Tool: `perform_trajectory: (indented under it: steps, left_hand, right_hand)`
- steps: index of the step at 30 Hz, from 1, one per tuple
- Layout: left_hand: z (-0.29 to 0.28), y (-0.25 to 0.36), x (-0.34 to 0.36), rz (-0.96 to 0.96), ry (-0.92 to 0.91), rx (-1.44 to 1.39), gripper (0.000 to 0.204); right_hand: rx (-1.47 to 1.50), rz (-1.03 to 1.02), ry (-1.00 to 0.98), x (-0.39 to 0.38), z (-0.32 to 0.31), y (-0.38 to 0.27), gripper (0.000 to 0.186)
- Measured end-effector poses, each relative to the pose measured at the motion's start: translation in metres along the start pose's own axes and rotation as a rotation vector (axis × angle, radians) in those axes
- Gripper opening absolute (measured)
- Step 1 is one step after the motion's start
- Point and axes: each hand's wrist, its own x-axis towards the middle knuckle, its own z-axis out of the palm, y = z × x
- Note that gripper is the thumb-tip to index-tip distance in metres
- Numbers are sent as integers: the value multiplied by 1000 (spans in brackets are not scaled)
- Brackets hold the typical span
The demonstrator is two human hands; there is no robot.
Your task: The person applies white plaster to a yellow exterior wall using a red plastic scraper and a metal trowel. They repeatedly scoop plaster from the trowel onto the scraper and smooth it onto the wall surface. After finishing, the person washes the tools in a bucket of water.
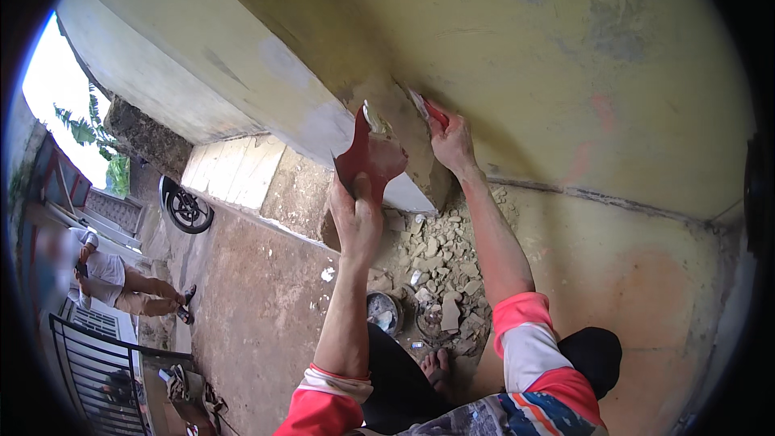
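Observation:
My left hand grips a curved, dark red sheet-like piece with a jagged edge. Pale, wet-looking filler sits on its upper part. In my right hand is a putty knife with a red handle, my fingers wrapped round it. Its blade is up at the yellowish wall, by the corner of the pillar; whether it touches cannot be made out. The red piece is held just left of the knife, in front of the pillar's lower part.
Broken rubble lies on the ground below my hands, beside a dark bucket and my bare foot. A low tiled ledge runs off to the left. Farther left are a wheel, a standing person and a black railing.

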Motion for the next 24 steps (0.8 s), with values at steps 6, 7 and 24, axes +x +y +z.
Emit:
perform_trajectory:
  steps: [6,7,24]
  left_hand:
    - [23,6,4,-46,-51,23,32]
    - [22,4,5,-50,-56,40,32]
    - [5,-1,-3,49,23,34,25]
  right_hand:
    - [-169,-65,124,22,29,-1,32]
    - [-207,-55,86,24,26,-5,33]
    - [-192,110,58,12,47,-22,38]
